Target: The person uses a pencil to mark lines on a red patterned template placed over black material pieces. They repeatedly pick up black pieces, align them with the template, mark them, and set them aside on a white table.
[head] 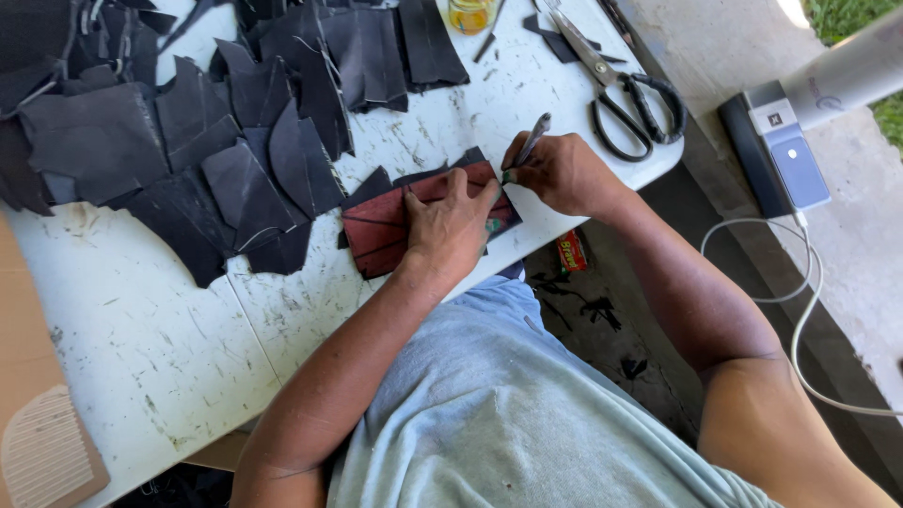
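- At the white counter point(310, 310) edge, left hand point(451, 230) presses flat on a red-brown template piece point(376, 230), fingers spread wide.
- Right hand point(564, 174), grip closed on a grey pen point(530, 141), seems mid-tracing; next, steady pressure along the edge.

White plastic folding surface point(169, 348), scuffed and speckled with dark marks, seam running across its top. Bare grey concrete floor point(734, 56) beyond it, darker stained patch point(602, 320) under the edge. Strip of green grass point(847, 14) at top right. Bright daylight, hard sun on the concrete. Brown cardboard sheet point(23, 348) at left edge.
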